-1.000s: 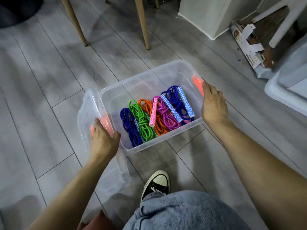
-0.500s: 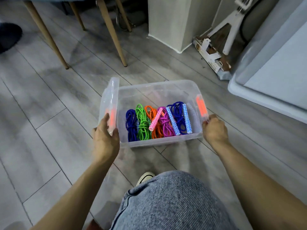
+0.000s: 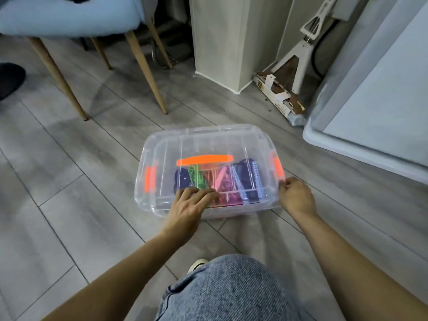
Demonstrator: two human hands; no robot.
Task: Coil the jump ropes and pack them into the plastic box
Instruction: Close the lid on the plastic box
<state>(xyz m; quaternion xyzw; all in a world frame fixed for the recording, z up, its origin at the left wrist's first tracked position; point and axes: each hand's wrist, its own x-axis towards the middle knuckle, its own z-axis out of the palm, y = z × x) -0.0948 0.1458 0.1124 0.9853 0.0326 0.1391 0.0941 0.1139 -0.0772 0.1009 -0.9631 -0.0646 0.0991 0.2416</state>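
Ropes (image 3: 216, 184) are lying coiled inside the box (image 3: 148, 205); I'm pressing my flat left hand (image 3: 188, 205) on its lid (image 3: 208, 144) while my right hand (image 3: 295, 195) is pinching the near right corner.

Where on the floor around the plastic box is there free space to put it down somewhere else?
Bare floor lies left of the plastic box, out to the chair legs. A smaller bare strip lies right of it, before the white platform. Behind is crowded: the cabinet and torn cardboard.

Jump ropes (image 3: 222, 186) apparently side by side in box (image 3: 148, 205), lid (image 3: 208, 140) on top.
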